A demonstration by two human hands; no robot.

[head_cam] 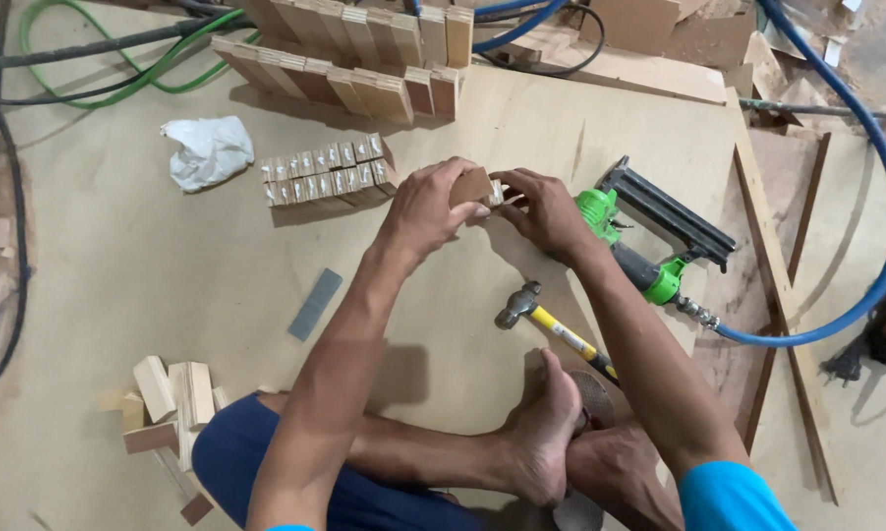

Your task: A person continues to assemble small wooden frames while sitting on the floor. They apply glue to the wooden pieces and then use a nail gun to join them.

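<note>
Gripping a small wood block [470, 185] w/ both hands: left hand [425, 205] curled round its near side, right hand [541, 208] pinching the other end, poss. a second piece there, view poor. Block sits just above the plywood floor [118, 265]. Nail gun [649, 236] just right of hands, hammer [551, 324] near below. Stacked blocks [327, 172] & white rag [207, 149] to the left.

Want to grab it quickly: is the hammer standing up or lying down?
Lying down. The hammer rests flat on the plywood floor, its head toward the hands and its yellow handle running back under the person's leg.
</note>
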